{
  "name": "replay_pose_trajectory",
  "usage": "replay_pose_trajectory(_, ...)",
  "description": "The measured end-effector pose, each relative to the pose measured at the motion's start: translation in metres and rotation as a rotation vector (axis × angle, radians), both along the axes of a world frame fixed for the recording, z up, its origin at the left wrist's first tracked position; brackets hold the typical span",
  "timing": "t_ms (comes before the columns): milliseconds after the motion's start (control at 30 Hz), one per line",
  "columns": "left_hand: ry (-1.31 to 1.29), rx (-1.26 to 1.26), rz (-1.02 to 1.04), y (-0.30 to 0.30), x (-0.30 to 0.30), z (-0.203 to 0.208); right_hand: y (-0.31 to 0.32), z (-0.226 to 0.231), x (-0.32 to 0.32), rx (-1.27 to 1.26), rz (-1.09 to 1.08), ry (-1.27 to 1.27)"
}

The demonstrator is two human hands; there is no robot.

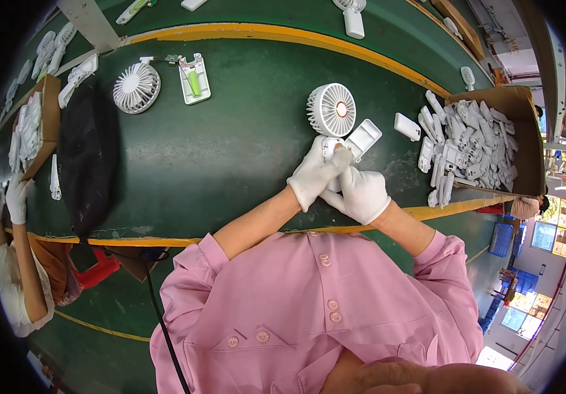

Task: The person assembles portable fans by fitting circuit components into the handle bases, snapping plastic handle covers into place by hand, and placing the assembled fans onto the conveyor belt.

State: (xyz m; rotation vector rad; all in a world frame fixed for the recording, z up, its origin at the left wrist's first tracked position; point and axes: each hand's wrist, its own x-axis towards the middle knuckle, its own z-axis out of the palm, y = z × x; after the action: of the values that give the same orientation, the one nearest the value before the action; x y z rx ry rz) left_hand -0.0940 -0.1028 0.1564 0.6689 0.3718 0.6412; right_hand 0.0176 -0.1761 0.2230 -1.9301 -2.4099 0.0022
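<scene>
Your left hand [314, 174] and right hand [361, 194] grip the fan [331, 110] by its handle, fingers pinched around it over the tabletop [230, 157]. The head looks assembled; the handle seems unfinished. A cover [363, 139] lies beside, and the box [525, 131] holds many more parts.

Both gloved hands, left hand [314, 173] and right hand [362, 194], clasp a white handheld fan [332, 113].
</scene>
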Motion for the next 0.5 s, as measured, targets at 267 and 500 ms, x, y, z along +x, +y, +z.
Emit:
replay_pose_trajectory(267, -0.145, -0.181, 0.043, 0.007, -0.006, 0.006, -0.001, -0.002, -0.011, 0.063, -0.096, 0.128)
replay_pose_trajectory(500, -0.308, -0.14, -0.024, 0.022, -0.007, 0.002, 0.003, 0.009, 0.005, -0.123, -0.41, 0.671)
